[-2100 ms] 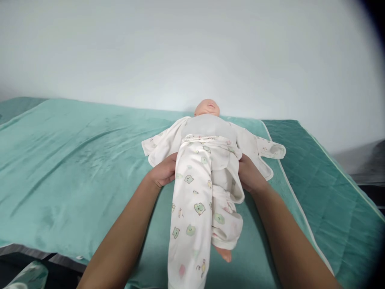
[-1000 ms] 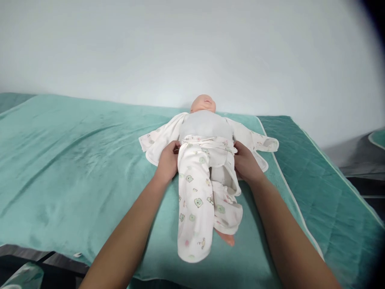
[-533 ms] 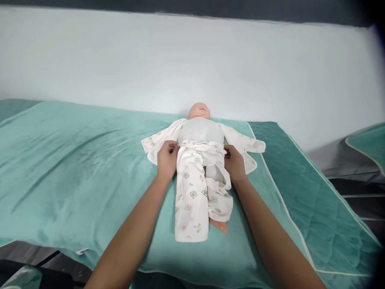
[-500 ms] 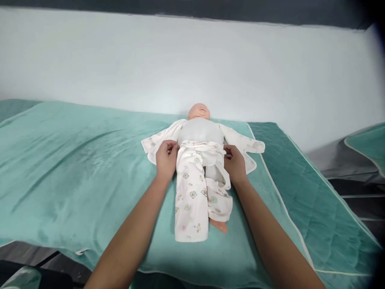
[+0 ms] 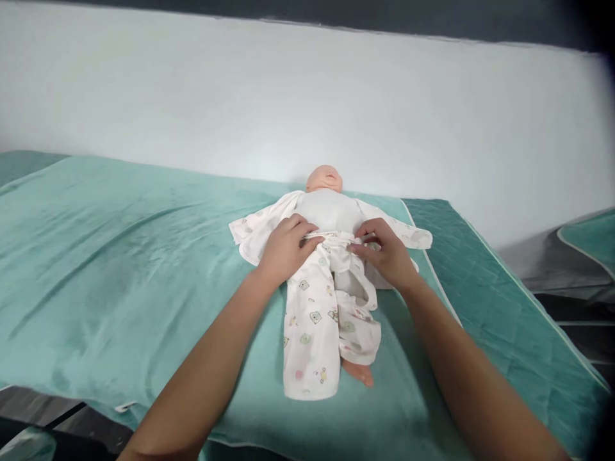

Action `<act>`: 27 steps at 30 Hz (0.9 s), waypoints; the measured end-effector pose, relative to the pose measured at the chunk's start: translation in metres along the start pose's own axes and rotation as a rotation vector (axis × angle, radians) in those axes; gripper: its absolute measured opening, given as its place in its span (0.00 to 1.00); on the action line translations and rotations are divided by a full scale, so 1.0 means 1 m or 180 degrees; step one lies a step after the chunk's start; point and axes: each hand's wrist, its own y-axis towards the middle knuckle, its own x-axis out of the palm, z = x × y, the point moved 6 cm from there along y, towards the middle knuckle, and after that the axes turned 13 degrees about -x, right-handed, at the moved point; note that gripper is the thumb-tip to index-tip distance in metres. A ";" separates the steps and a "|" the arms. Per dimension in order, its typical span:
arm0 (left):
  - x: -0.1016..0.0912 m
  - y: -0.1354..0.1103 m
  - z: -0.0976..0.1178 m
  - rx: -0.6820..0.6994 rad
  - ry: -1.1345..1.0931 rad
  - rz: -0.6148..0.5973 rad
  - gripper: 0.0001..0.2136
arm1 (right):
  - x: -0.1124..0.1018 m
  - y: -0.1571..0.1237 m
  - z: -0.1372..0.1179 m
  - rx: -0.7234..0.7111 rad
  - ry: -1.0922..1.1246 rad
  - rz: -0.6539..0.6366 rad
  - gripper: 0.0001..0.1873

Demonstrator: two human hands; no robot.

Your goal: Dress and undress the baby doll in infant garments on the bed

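Observation:
A baby doll (image 5: 325,178) lies on its back, head toward the wall. Its arms are in the sleeves of an open white patterned shirt (image 5: 257,230), and the grey torso is bare. White baby pants (image 5: 311,326) with small animal prints cover the hips and legs; the right-hand pant leg is bunched, and a foot (image 5: 358,372) pokes out below it. My left hand (image 5: 289,246) lies over the waistband's left part, thumb and fingers closed on it. At the waistband's right part, my right hand (image 5: 383,248) pinches the cloth between thumb and fingers.
A green cover (image 5: 134,288) spreads under the doll, with a darker quilted cover (image 5: 494,307) to the right. Behind stands a white wall (image 5: 307,96). Another green-covered surface (image 5: 593,240) is at far right, and a dark object (image 5: 72,442) at lower left.
Both hands have moved from the doll's sides inward and onto the front of the waistband. The view has shifted slightly, and the doll lies as before.

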 end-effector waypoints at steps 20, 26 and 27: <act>0.009 0.069 -0.041 -0.1374 -0.2233 -0.0465 0.20 | 0.014 0.019 0.039 0.1155 0.1704 0.0051 0.21; 0.011 0.064 -0.072 -0.1826 -0.2478 -0.0061 0.20 | 0.013 -0.010 0.088 0.1703 0.2144 0.0621 0.13; 0.010 0.064 -0.077 -0.1871 -0.2482 0.0053 0.19 | 0.013 -0.009 0.089 0.1713 0.2158 0.0601 0.13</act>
